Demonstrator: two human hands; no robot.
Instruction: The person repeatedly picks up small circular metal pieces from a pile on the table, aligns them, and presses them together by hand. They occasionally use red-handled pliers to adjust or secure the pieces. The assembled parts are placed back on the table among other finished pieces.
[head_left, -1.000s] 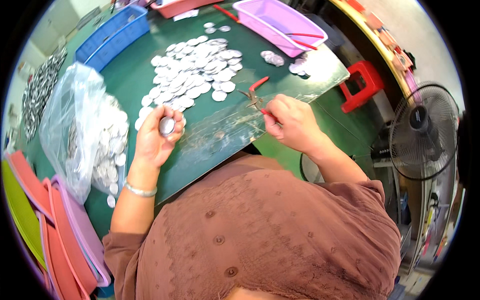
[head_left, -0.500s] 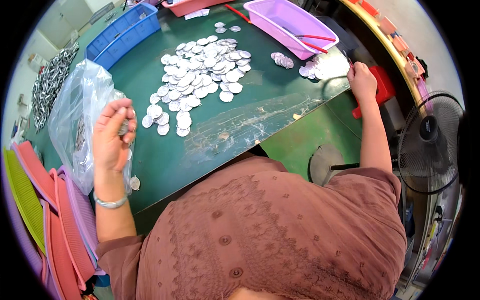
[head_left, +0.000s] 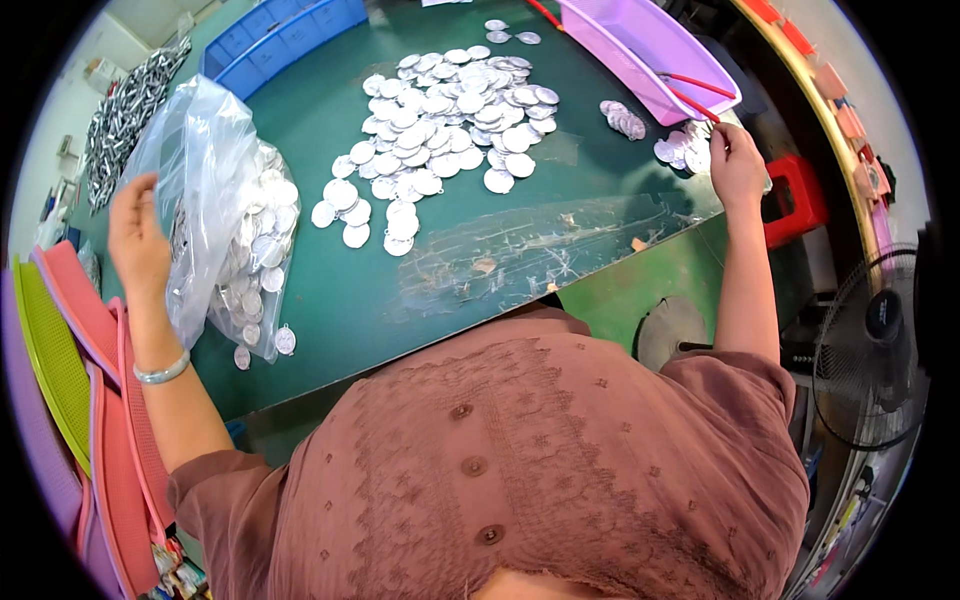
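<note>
My left hand (head_left: 138, 235), with a bracelet at the wrist, is raised at the left side of a clear plastic bag (head_left: 198, 130). Its fingers point up, loosely bent and apart, close to the plastic, and no disc shows in them. Many silvery oval discs (head_left: 262, 225) with small loops fill the bag's right part. On the far right table corner my right hand (head_left: 737, 165) is closed by a small heap of discs (head_left: 685, 150); what it grips is hidden. A large pile of the same discs (head_left: 440, 120) covers the middle of the green table (head_left: 340, 330).
A lilac basin (head_left: 640, 60) holding a red-handled tool (head_left: 700, 95) stands at the far right. A blue bin (head_left: 285, 45) and a heap of metal parts (head_left: 130, 110) lie far left. Stacked coloured baskets (head_left: 110, 440) are at near left; a fan (head_left: 875, 345) stands at right.
My left hand, which held a disc, has swung left past the bag, uncovering the discs in it. My right hand has come in nearer the lilac basin. The whole view has shifted.
</note>
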